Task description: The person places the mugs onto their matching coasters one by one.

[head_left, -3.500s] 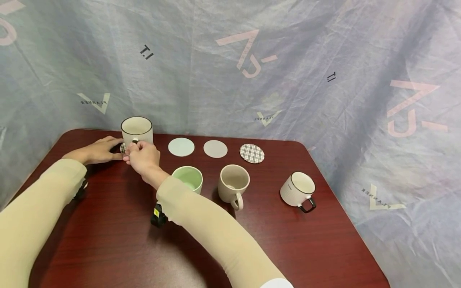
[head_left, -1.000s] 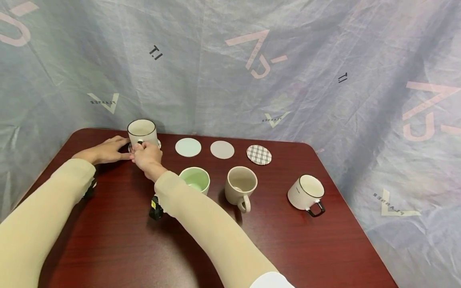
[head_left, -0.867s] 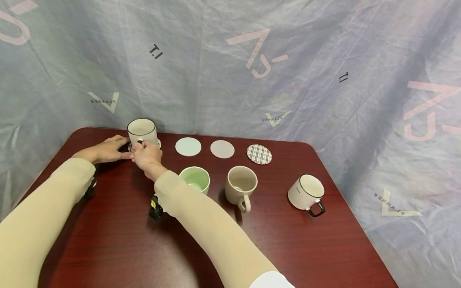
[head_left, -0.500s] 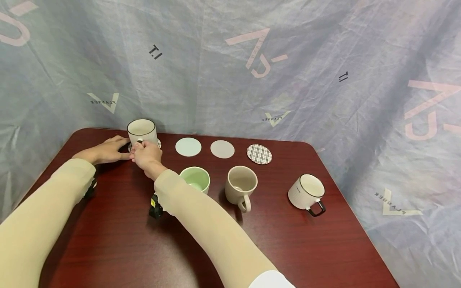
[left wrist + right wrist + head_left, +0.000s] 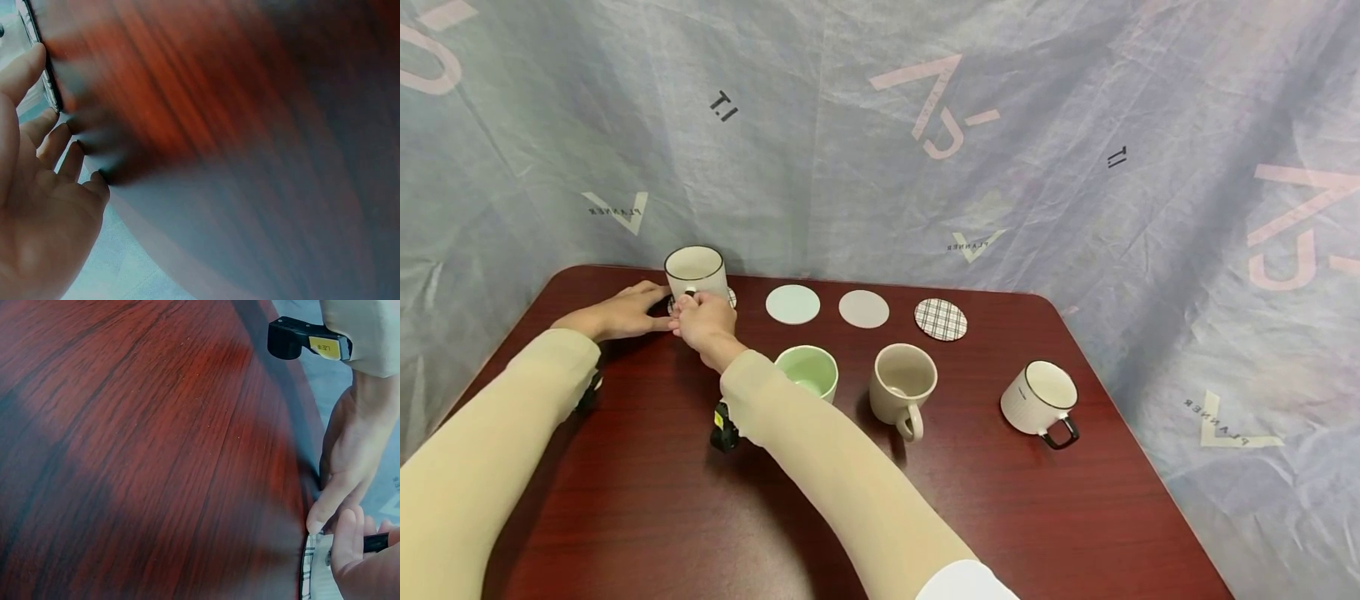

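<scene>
In the head view, a white ribbed mug (image 5: 703,279) with a dark rim stands over a plaid coaster (image 5: 733,297) at the table's back left. My right hand (image 5: 706,321) grips the mug's black handle (image 5: 376,542), which its fingers mostly cover. At the coaster's left edge is my left hand (image 5: 623,313), thumb and forefinger spread apart and touching the rim. In the left wrist view, the left hand (image 5: 53,206) has its other fingers extended beside that dark-edged coaster (image 5: 51,90). The mug hides most of the coaster.
Right of the mug lie a pale blue coaster (image 5: 792,305), a grey coaster (image 5: 863,309) and another plaid coaster (image 5: 941,320). Nearer stand a green cup (image 5: 808,367), partly behind the right sleeve, a beige mug (image 5: 895,400) and a second white mug (image 5: 1030,406). A printed cloth (image 5: 880,150) hangs behind.
The view has shifted slightly since the earliest frame. Since then more of the coaster shows right of the held mug. Over the last second both hands and the mug stay almost still.
</scene>
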The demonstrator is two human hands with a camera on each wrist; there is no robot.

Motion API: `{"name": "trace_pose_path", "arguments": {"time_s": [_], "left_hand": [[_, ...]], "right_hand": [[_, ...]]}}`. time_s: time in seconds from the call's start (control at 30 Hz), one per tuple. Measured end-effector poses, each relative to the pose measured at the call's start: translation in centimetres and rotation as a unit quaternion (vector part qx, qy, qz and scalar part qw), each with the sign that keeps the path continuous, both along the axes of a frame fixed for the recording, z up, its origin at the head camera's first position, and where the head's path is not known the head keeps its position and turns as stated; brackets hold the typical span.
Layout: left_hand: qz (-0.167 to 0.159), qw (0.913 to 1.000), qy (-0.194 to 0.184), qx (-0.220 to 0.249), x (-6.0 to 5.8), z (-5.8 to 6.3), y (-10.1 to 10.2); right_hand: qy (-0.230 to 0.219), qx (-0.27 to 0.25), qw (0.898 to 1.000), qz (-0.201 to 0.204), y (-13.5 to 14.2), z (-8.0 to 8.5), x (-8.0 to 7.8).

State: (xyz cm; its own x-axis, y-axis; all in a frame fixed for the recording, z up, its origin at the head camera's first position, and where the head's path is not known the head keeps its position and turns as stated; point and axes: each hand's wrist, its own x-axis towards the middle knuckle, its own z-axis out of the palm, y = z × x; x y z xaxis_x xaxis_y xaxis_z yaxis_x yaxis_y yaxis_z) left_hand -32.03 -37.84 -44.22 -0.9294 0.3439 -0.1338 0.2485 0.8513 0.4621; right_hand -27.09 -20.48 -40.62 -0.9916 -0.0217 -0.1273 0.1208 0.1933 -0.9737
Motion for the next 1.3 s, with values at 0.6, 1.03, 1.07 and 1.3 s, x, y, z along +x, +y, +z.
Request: {"name": "trace_pose_path", "arguments": {"time_s": [0.6, 1.03, 1.07, 1.3], "left_hand": [[0.003, 0.9999, -0.013, -0.008, -0.2, 0.2, 0.5], [0.005, 0.9996, -0.029, 0.005, 0.2, 0.4, 0.4], [0.005, 0.9995, -0.031, 0.006, 0.2, 0.5, 0.4], [0.009, 0.9992, -0.036, 0.011, 0.0, 0.2, 0.2]], "right_hand": [[0.001, 0.053, 0.999, 0.006, 1.2, 0.4, 0.3], [-0.03, 0.104, 0.994, 0.003, 1.6, 1.6, 0.6], [-0.028, 0.099, 0.995, 0.007, 1.7, 1.8, 0.6], [-0.022, 0.072, 0.997, 0.033, 2.8, 3.4, 0.5]]}}
